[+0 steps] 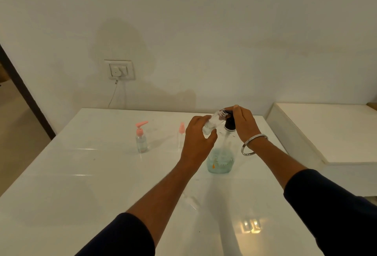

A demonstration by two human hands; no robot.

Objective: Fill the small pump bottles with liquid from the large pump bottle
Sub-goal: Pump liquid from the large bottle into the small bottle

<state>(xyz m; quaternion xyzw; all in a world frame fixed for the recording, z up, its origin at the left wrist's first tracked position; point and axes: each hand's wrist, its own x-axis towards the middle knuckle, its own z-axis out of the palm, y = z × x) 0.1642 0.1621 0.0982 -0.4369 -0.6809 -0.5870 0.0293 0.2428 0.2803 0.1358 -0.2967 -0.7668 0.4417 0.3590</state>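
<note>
Blue-green liquid half-fills large pump bottle [220,159]

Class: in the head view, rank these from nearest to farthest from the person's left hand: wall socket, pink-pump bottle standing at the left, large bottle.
1. large bottle, just right of the left hand
2. pink-pump bottle, standing to its left
3. wall socket, on the back wall
</note>
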